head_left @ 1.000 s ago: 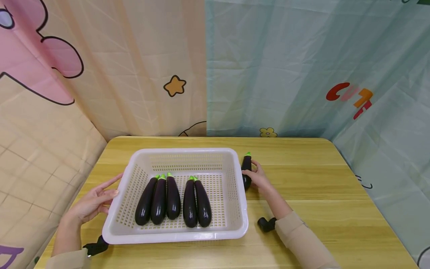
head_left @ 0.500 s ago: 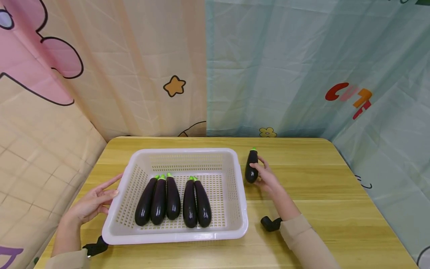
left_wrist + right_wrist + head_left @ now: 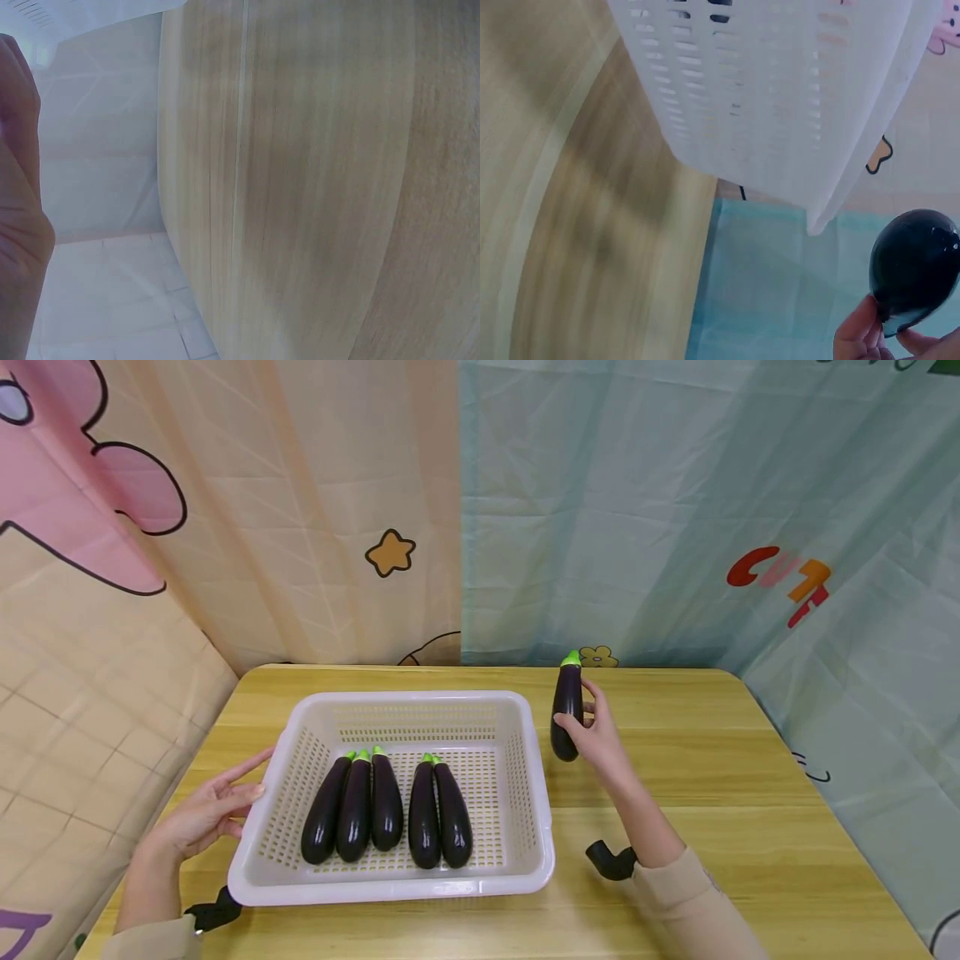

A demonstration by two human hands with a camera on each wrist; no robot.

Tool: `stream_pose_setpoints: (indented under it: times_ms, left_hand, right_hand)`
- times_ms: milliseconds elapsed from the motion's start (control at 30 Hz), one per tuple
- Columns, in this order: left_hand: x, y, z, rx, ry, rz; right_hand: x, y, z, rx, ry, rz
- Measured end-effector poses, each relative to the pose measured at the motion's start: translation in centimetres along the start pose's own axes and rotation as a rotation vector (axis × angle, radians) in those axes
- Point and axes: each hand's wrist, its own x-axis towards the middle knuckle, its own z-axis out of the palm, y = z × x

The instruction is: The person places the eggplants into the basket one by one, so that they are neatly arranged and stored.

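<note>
My right hand (image 3: 600,737) grips a dark purple eggplant (image 3: 567,710) with a bright green stem end, held upright to the right of the basket. In the right wrist view the glossy eggplant (image 3: 915,266) sits between thumb and fingers at the lower right. A white perforated plastic basket (image 3: 390,887) stands left of centre in the head view, with several eggplants lying in it side by side, stems away from me. My left hand (image 3: 206,814) holds the basket's left rim, thumb at the edge and the other fingers partly hidden behind it.
The basket stands on a light wood-grain table (image 3: 697,793). Patterned curtains (image 3: 600,510) hang behind it and at both sides. Black wrist-worn pieces (image 3: 613,862) show at both forearms. Inside the basket, bare perforated floor shows right of the eggplants.
My right hand has lifted the eggplant up from beside the basket's right wall and moved it slightly right, away from the basket. The left hand and basket stay put.
</note>
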Motion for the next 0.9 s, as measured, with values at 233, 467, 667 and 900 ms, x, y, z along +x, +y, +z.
stream_pose_setpoints:
  times_ms: [233,467,667,900]
  left_hand:
    - [0.0,0.0,0.0,0.0,-0.003,0.001]
    - [0.1,0.1,0.0,0.002,-0.005,0.0]
    - [0.1,0.1,0.0,-0.004,-0.005,0.003]
    - [0.0,0.1,-0.1,-0.003,0.003,-0.014]
  right_hand:
    - [-1.8,-1.8,1.3,-0.291,0.082,-0.235]
    - [-3.7,-2.9,3.4,-0.57,0.086,-0.363]
    - [-5.1,-3.0,5.6,-0.795,0.106,-0.511]
    - [-5.9,-3.2,7.7,-1.031,0.034,-0.555]
